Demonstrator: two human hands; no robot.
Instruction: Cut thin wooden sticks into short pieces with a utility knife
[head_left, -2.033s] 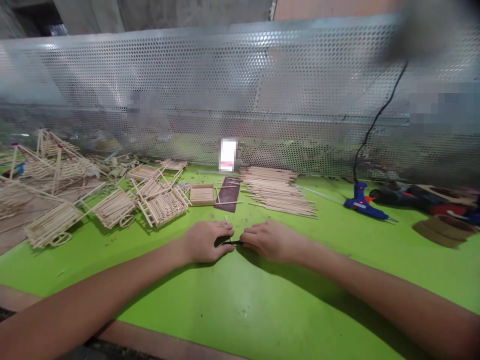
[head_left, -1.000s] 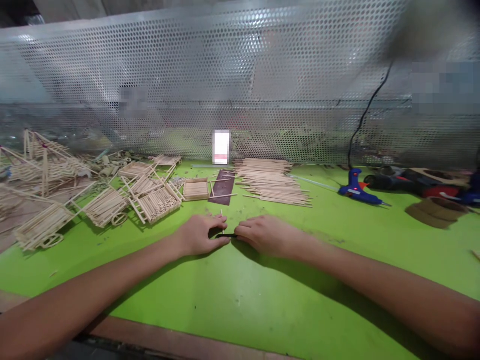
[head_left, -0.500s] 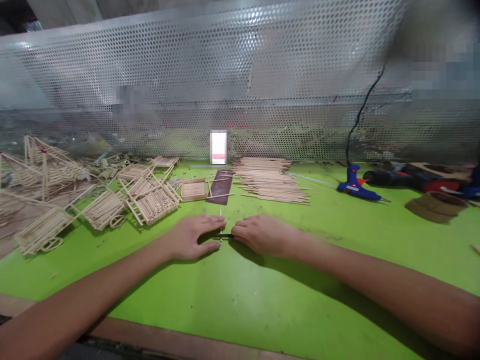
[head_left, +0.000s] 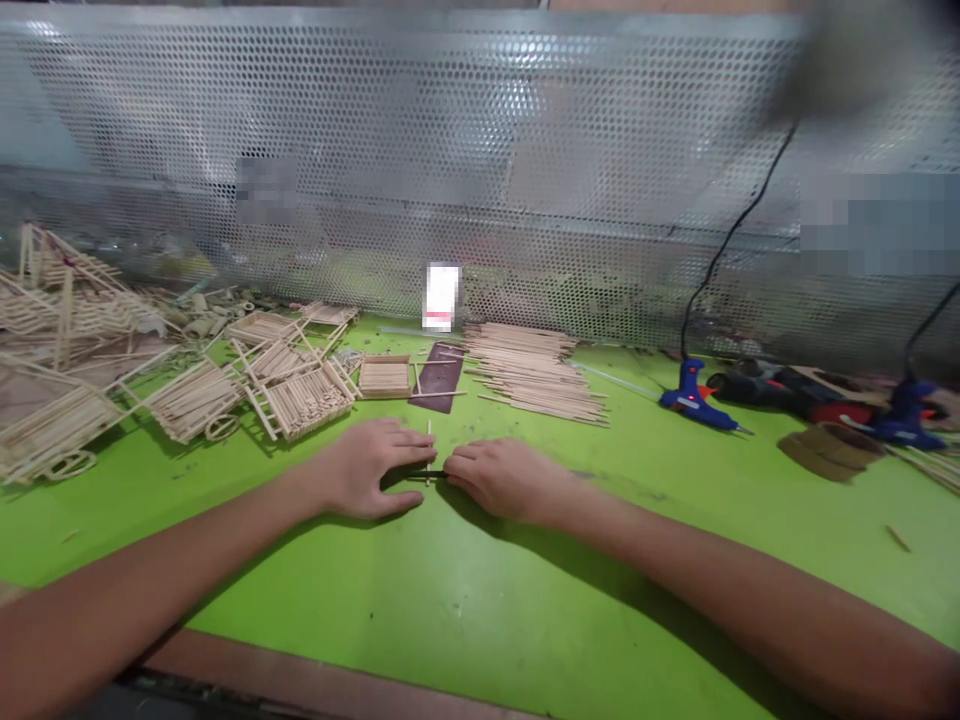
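Note:
On the green table, my left hand lies with fingers stretched out and thumb apart, its fingertips at a short, thin wooden stick. The stick points away from me. My right hand is closed, knuckles up, around one end of a thin dark blade-like strip. That strip lies crosswise over the stick and reaches left toward the gap between my left thumb and fingers. My right fingers hide the rest of it, so its exact kind cannot be made out.
Beyond my hands lie a pile of thin sticks and a dark rectangular sheet. Small stick-built carts crowd the left. A blue glue gun and a brown bamboo-like ring are right. A perforated metal screen stands behind.
The view has shifted slightly, bringing a second blue glue gun more into sight at right. Both hands keep nearly the same pose around the stick and the dark strip.

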